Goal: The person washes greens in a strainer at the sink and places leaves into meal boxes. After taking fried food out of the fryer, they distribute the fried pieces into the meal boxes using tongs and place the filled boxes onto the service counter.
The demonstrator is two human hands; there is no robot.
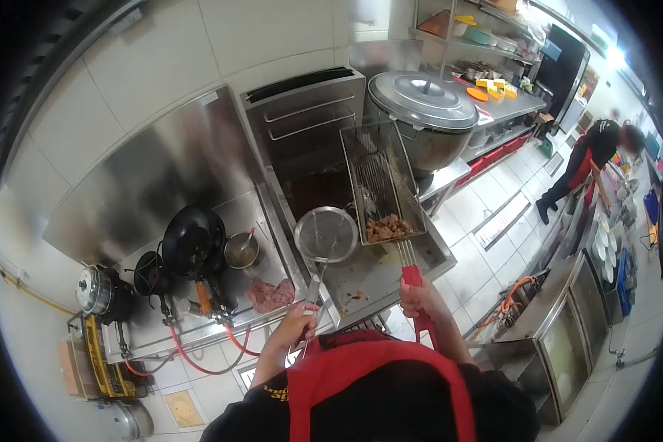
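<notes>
My left hand (299, 325) is closed round the handle of a round mesh skimmer (326, 234), which is over the left part of the fryer top. My right hand (423, 297) grips the red handle (412, 277) of a long wire fry basket (379, 166). Brown fried pieces (387, 228) lie at the basket's near end. The basket is tilted above the steel fryer tray (372, 283), where a few crumbs show. Dark oil (309, 195) fills the fryer well behind the skimmer.
On the left counter stand a black wok (191, 239), a small metal pot (241, 251) and a pink cloth (271, 295). A large lidded pot (423, 110) stands behind the basket. Another person (593, 158) bends at the right counter. A steel cabinet (560, 346) is at right.
</notes>
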